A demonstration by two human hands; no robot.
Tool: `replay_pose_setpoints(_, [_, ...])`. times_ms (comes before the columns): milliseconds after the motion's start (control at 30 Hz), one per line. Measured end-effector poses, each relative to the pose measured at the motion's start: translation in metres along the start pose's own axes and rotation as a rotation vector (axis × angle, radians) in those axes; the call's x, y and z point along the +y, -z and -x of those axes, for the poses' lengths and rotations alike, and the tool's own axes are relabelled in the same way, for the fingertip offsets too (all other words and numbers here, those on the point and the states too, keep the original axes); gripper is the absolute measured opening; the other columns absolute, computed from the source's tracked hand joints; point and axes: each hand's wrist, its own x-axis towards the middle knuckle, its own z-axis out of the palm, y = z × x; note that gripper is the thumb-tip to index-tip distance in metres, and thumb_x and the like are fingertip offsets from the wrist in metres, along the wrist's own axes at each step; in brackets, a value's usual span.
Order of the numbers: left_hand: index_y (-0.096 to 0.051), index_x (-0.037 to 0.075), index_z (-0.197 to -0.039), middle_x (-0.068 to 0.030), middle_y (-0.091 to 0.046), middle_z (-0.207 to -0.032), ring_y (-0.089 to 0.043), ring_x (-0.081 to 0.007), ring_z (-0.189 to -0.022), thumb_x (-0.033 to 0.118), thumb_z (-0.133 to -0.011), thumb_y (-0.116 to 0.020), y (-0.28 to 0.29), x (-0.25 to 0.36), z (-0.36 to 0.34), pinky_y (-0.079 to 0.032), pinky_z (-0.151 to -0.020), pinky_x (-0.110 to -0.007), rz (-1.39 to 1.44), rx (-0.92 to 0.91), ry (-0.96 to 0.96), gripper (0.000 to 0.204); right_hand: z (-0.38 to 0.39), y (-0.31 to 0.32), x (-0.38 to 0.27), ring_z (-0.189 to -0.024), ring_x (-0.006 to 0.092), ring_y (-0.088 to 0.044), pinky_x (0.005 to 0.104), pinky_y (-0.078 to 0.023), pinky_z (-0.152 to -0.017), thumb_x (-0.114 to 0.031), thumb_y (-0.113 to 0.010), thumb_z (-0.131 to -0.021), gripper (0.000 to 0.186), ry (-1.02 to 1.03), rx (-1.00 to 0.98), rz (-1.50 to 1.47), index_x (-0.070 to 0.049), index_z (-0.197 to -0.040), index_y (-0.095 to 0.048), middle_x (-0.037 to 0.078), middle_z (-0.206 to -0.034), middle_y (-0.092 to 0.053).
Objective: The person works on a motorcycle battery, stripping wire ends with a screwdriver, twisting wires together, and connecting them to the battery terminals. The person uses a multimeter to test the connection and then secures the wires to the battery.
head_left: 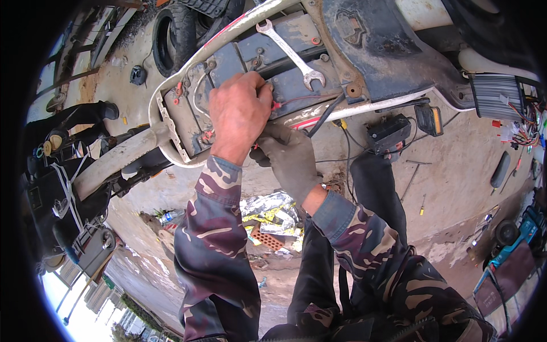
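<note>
My bare left hand [239,111] is over the batteries [228,62] in a scooter's open compartment, its fingers curled and their tips mostly hidden. A thin red wire [305,98] runs up beside those fingers. Just below it, at the compartment's near edge, my right hand [289,162] wears a grey-brown glove. Its fingers are pinched together, with a small red bit by their tips; what they hold is hidden. On top of the batteries a double open-ended wrench [290,54] lies slantwise. Red-capped terminals [179,89] and a pale cable show to the left.
The scooter's pale frame rim [364,106] surrounds the compartment. To the right are a black box with cables [390,134], a finned metal unit [497,98] and bundled wires. Old tyres [165,43] lie at the far left. A T-handled tool [411,179] and a screwdriver [422,210] are on the ground.
</note>
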Motion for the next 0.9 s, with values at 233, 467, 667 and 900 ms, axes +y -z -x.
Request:
replay_pose_setpoints(233, [-0.074, 0.004, -0.088, -0.0158, -0.072, -0.087, -0.069, -0.0376, -0.085, 0.017, -0.086, -0.071, 0.004, -0.002, -0.007, -0.051, -0.076, -0.049, 0.001, -0.034, -0.111, 0.013, -0.001, 0.0, -0.003, -0.076, 0.0125, -0.074, 0.0244, -0.054, -0.061, -0.01, -0.066, -0.098, 0.015, -0.006, 0.005, 0.063, 0.0, -0.106, -0.075, 0.005, -0.09, -0.076])
replay_pose_setpoints(467, [-0.076, 0.001, -0.102, -0.0116, -0.074, -0.087, -0.067, -0.0187, -0.073, 0.018, -0.094, -0.074, 0.022, -0.021, 0.033, -0.054, -0.072, -0.033, 0.516, 0.059, 0.344, 0.019, 0.001, 0.0, 0.001, -0.078, 0.0131, -0.075, 0.025, -0.055, -0.063, -0.011, -0.066, -0.099, 0.018, -0.021, 0.022, 0.075, 0.001, -0.11, -0.073, 0.006, -0.094, -0.076])
replay_pose_setpoints(667, [-0.075, -0.001, -0.106, -0.0033, -0.073, -0.086, -0.061, -0.0079, -0.078, 0.011, -0.096, -0.073, 0.016, -0.042, 0.121, -0.052, -0.075, -0.027, 0.676, 0.167, 0.499, 0.016, 0.002, -0.001, 0.003, -0.082, 0.0118, -0.073, 0.0259, -0.058, -0.068, -0.013, -0.065, -0.1, 0.02, -0.019, 0.021, 0.147, -0.001, -0.114, -0.073, 0.005, -0.096, -0.076])
replay_pose_setpoints(900, [-0.075, -0.001, -0.108, -0.0026, -0.074, -0.091, -0.062, -0.0083, -0.082, 0.011, -0.097, -0.073, -0.002, -0.052, 0.182, -0.052, -0.078, -0.026, 0.763, 0.104, 0.63, 0.017, 0.004, -0.004, 0.003, -0.073, 0.0102, -0.072, 0.0212, -0.048, -0.051, -0.015, -0.068, -0.099, 0.018, -0.008, 0.029, 0.103, -0.002, -0.111, -0.073, 0.004, -0.091, -0.075])
